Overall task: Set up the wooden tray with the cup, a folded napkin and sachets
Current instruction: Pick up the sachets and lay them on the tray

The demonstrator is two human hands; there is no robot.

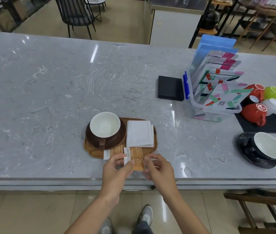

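A wooden tray (pixel 155 146) lies near the counter's front edge. On its left stands a brown cup (pixel 105 127) with a white inside, on a brown saucer (pixel 90 137). A folded white napkin (pixel 139 134) lies on the tray's right half. Two orange-and-white sachets (pixel 113 152) (pixel 134 152) rest along the tray's near rim. A third sachet (pixel 136 163) is held just in front of the tray, pinched by my left hand (pixel 115 174) at its left end. My right hand (pixel 160 169) touches its right end.
A black box (pixel 170 87) and a clear plastic bin of packets (pixel 215 92) stand at the right. Red, green and white cups (pixel 269 105) sit upside down on a black mat. A black cup on a saucer (pixel 262 149) stands at the near right.
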